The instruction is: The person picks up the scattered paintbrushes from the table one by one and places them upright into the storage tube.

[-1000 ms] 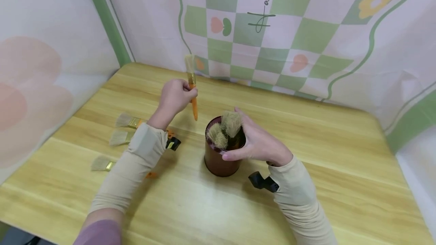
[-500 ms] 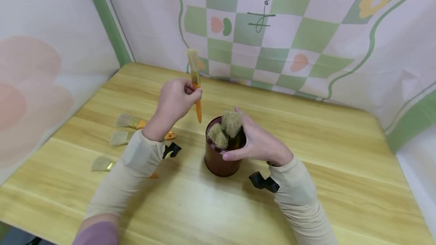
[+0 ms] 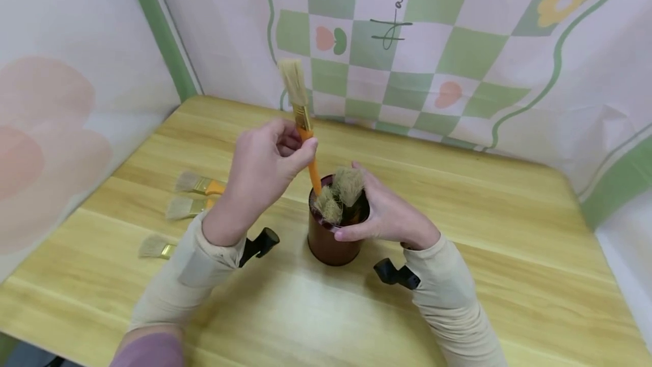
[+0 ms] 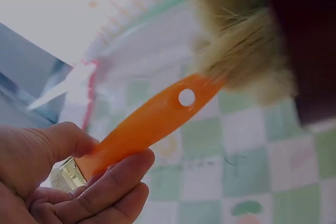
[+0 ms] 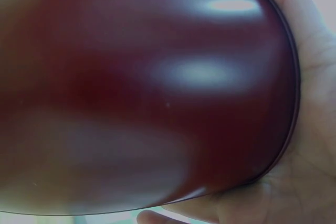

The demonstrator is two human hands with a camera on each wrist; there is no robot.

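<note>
My left hand (image 3: 267, 171) pinches a paintbrush (image 3: 308, 154) by its orange handle, bristles up. The handle's lower end overlaps the near-left rim of a dark red-brown can (image 3: 333, 245) in the head view. Inside the can stand brushes with pale bristles (image 3: 348, 186) upward; their handles are mostly hidden. My right hand (image 3: 392, 214) grips the can at its rim from the right, thumb on the near side. The left wrist view shows the orange handle (image 4: 152, 119) between thumb and fingers, its holed end at the bristles. In the right wrist view the can's glossy wall (image 5: 157, 93) fills the frame.
Three more paintbrushes lie on the wooden table (image 3: 509, 254) at the left: an upper brush (image 3: 196, 182), a middle brush (image 3: 185, 207) and a lower brush (image 3: 155, 247), partly behind the left arm. A patterned cloth (image 3: 407, 61) hangs behind the table.
My left hand has moved right and nearer with the paintbrush, bringing its handle end from left of the can to the can's rim. The right hand and can have stayed put.
</note>
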